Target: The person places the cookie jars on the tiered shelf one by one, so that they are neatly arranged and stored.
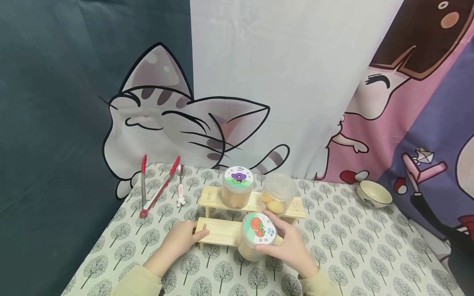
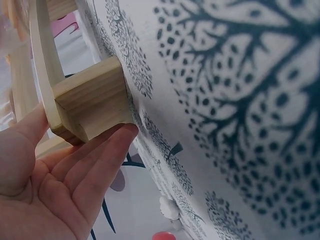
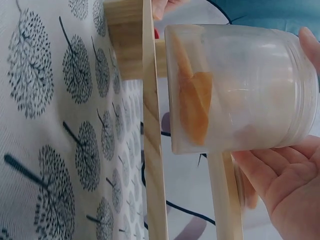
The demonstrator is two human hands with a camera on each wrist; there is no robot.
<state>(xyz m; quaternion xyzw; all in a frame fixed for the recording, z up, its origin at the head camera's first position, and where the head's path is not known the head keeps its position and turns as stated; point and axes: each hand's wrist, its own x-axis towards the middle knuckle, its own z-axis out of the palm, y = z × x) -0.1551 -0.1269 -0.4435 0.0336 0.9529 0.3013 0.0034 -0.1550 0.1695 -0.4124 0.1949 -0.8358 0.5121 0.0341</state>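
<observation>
A two-step wooden stand (image 1: 218, 232) is on the cloth. My left hand (image 1: 181, 237) grips the left end of its lower step, thumb on top; the left wrist view shows fingers (image 2: 107, 155) against the wooden leg (image 2: 95, 95). In my right hand (image 1: 290, 242) is a clear jar (image 1: 249, 248) with a red-fruit picture on its lid and orange pieces inside. The right wrist view has this jar (image 3: 240, 90) at the lower step (image 3: 152, 125), a narrow gap between them. Behind, the upper step carries a purple-flower-lidded jar (image 1: 237, 193) and a lidless-looking jar (image 1: 277, 195) with yellow pieces.
Red-tipped tongs (image 1: 157, 193) and a spoon with a white rabbit-shaped handle (image 1: 180, 191) lie at the left. A small bowl (image 1: 374, 194) sits at the far right, near a dark handle-like object (image 1: 429, 209). A printed curtain (image 1: 296, 82) hangs behind the tree-patterned cloth (image 1: 326, 234).
</observation>
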